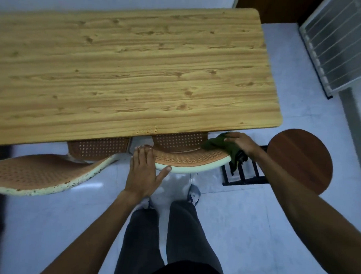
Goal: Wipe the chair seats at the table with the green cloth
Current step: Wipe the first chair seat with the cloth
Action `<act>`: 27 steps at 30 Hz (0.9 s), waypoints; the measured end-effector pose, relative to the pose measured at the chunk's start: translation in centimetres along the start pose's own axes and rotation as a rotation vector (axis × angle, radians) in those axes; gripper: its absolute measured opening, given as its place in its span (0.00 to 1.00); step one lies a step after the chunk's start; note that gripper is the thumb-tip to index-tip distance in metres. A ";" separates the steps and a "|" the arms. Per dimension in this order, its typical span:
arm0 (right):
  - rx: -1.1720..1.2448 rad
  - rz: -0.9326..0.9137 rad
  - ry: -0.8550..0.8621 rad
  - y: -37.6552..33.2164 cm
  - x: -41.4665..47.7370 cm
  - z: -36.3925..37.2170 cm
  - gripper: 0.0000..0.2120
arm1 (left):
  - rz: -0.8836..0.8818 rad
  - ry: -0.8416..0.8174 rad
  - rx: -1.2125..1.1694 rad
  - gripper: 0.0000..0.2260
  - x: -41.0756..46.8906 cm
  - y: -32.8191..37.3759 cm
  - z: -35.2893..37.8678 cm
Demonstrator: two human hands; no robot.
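Two orange perforated chairs with pale rims are tucked under the near edge of the wooden table (127, 62). My left hand (143, 170) rests flat on the top left corner of the right chair's backrest (193, 158), thumb over its pale rim. My right hand (240, 142) presses the dark green cloth (220, 146) onto the right end of that same chair, and part of the cloth hangs over the edge. The chair's seat (177, 142) shows partly under the table. The left chair (39, 172) stands untouched at the lower left.
A round dark-wood stool (300, 160) stands just right of my right arm. A black metal frame (244, 175) sits on the floor beneath the chair's right end. A ribbed translucent panel (341, 44) leans at the upper right. My legs and shoes stand on pale floor tiles.
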State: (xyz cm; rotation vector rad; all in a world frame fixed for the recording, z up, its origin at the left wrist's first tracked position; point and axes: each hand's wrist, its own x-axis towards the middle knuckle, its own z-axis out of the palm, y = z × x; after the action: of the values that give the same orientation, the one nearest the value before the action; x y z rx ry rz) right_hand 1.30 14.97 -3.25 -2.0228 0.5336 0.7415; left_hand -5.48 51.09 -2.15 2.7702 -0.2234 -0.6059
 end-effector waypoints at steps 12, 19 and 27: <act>-0.815 -0.155 0.082 -0.8 -5.8 5.4 0.38 | -0.027 -0.069 0.073 0.47 -0.2 1.1 -1.3; -0.740 -0.246 0.269 -2.3 -12.1 14.4 0.35 | -0.049 -0.072 0.080 0.51 -0.5 1.4 -1.9; -0.252 -0.088 0.221 -0.2 -4.1 3.4 0.22 | -0.073 -0.079 0.025 0.51 -0.4 1.3 -1.4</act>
State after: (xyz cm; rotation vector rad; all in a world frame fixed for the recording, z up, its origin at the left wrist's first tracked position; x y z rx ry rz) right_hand -2.59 18.35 -1.78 -2.3651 0.4926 0.5572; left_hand -5.32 50.36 -0.34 2.7916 -0.1488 -0.7364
